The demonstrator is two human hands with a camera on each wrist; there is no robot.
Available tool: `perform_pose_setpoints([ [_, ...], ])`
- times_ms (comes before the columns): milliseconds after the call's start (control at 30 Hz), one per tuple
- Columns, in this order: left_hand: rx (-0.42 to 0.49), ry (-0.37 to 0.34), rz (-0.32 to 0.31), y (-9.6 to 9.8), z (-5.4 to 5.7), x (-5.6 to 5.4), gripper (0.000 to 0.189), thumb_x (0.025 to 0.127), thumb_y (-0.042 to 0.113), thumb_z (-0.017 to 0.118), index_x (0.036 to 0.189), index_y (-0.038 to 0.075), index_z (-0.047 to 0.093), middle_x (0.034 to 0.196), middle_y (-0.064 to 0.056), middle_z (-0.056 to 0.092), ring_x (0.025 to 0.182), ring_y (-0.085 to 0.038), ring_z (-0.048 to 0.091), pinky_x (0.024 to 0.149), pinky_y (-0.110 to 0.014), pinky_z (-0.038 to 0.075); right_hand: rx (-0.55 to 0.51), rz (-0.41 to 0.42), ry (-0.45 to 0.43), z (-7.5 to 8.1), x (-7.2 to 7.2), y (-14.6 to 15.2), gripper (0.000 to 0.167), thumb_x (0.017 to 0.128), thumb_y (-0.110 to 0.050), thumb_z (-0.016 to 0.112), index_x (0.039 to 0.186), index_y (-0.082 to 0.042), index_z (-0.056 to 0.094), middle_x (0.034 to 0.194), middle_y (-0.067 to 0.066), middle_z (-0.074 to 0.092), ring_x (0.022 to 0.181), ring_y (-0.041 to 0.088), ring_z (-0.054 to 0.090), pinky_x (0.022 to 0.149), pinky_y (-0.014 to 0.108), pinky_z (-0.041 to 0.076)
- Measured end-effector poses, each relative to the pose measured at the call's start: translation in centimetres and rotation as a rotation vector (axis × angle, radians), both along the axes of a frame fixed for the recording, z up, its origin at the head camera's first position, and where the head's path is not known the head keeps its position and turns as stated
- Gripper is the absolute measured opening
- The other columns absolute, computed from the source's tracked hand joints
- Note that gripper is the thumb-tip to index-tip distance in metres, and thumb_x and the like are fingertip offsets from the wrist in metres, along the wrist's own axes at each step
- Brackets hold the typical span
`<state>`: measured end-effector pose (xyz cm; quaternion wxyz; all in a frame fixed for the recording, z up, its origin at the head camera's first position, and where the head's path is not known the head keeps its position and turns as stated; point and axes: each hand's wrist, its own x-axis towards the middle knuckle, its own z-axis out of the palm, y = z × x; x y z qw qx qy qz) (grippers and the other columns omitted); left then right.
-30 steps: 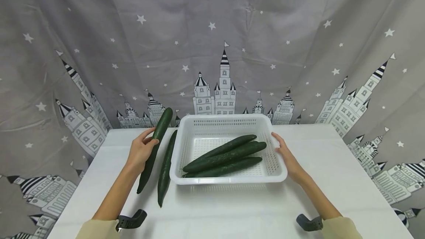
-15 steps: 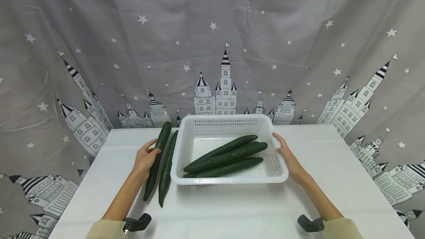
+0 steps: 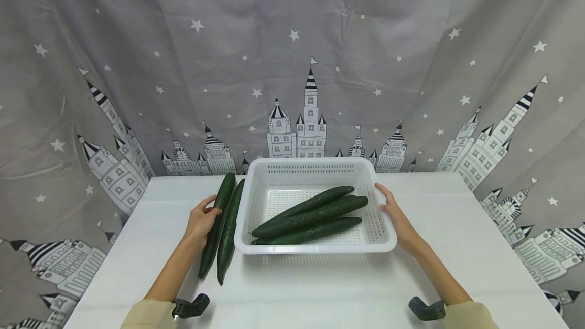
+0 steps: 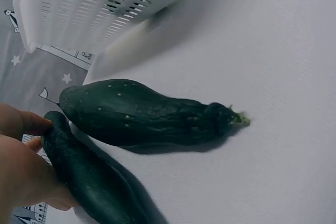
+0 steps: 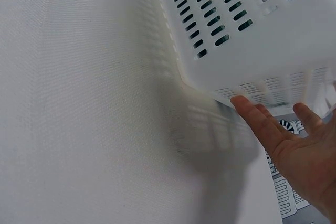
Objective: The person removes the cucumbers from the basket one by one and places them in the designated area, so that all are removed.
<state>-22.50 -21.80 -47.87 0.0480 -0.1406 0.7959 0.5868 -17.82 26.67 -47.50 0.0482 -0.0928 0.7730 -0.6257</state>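
While another cucumber is lying just left of the basket, the left grip is pinching a long, dark-green cucumber farther left; the right grip, spread, is touching the basket.

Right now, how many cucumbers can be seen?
5. Three are in the basket: a back cucumber, a middle one and a front one. Any beneath them would be hidden. The left hand holds a fourth; a fifth lies on the table, nearer the basket.
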Motion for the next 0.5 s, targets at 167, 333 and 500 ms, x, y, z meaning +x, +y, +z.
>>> perform_pose_setpoints([
  [167,-0.021,0.002,-0.010,0.14,-0.27,0.15,0.058,0.100,0.008,0.049,0.155,0.006,0.034,0.129,-0.024,0.048,0.104,-0.032,0.055,0.079,-0.040,0.050,-0.017,0.012,0.002,0.06,-0.04,0.02,0.058,0.107,-0.024,0.027,0.161,-0.018,0.005,0.163,0.023,0.005,0.137,0.056,0.028,0.097,0.062,0.043],
  [333,-0.032,0.004,-0.010,0.37,-0.34,-0.02,0.057,0.100,0.008,0.049,0.155,0.007,0.035,0.128,-0.024,0.049,0.104,-0.033,0.056,0.079,-0.040,0.051,-0.010,0.008,0.003,0.18,-0.04,0.01,0.059,0.107,-0.024,0.027,0.161,-0.018,0.005,0.163,0.024,0.005,0.136,0.057,0.029,0.097,0.061,0.044],
  [500,-0.039,-0.009,-0.010,0.45,-0.48,-0.22,0.057,0.099,0.008,0.050,0.154,0.007,0.036,0.129,-0.025,0.049,0.102,-0.032,0.057,0.077,-0.040,0.051,-0.004,0.002,0.003,0.08,0.03,0.04,0.059,0.107,-0.024,0.027,0.161,-0.017,0.005,0.163,0.023,0.004,0.137,0.056,0.028,0.098,0.062,0.042],
])
